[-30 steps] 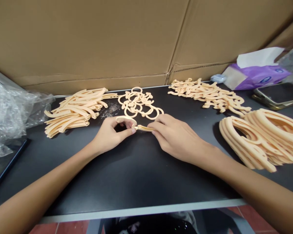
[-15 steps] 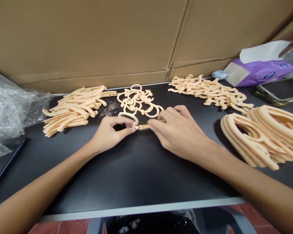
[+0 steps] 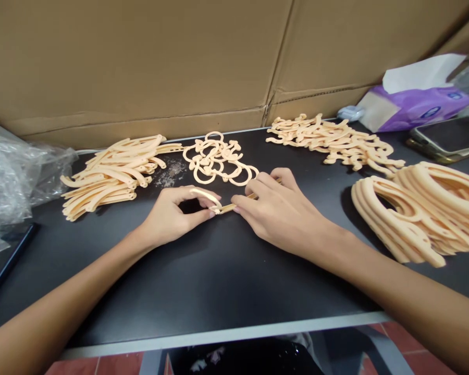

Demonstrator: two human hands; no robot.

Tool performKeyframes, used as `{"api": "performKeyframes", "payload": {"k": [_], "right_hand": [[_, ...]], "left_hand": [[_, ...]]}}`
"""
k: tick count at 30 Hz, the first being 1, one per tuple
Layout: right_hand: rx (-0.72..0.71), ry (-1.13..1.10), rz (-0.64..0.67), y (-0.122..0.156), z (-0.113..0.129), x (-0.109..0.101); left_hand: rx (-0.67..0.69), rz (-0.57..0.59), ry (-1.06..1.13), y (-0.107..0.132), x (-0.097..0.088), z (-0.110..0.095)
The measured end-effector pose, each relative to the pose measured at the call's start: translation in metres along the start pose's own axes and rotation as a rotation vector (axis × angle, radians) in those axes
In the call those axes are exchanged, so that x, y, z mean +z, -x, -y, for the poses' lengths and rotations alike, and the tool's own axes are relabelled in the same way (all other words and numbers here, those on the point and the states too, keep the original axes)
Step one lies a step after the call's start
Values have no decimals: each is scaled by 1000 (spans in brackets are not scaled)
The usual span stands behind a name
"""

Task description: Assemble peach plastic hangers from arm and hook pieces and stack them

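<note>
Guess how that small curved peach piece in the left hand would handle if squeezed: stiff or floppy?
The curved piece is probably stiff: its arc shows no sag. It looks slender, so likely light. Its surface seems smooth, so it might slip a little.

- head cam, single view, worn on head, faces forward and down
- near: left forearm (image 3: 89,284) in from 8 o'clock, right forearm (image 3: 391,278) from 4
- black tabletop (image 3: 219,286) mid-frame, front edge (image 3: 234,332) 6 o'clock
- cardboard (image 3: 140,62) backs view, 12 o'clock
</note>
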State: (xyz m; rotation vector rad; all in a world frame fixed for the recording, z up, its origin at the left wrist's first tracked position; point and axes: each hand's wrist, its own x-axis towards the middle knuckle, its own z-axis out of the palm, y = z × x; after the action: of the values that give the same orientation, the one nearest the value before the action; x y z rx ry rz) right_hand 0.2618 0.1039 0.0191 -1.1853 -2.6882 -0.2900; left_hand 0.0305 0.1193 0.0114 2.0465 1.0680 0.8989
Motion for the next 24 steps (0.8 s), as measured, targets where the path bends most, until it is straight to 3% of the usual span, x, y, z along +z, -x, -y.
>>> {"api": "performKeyframes", "payload": {"k": [8, 24], "right_hand": [[10, -37, 9, -1, 0, 1], [19, -25, 20, -1, 0, 0]], "left_hand": [[49, 168, 72, -4, -5, -1], [-97, 216, 95, -5, -11, 0]]}}
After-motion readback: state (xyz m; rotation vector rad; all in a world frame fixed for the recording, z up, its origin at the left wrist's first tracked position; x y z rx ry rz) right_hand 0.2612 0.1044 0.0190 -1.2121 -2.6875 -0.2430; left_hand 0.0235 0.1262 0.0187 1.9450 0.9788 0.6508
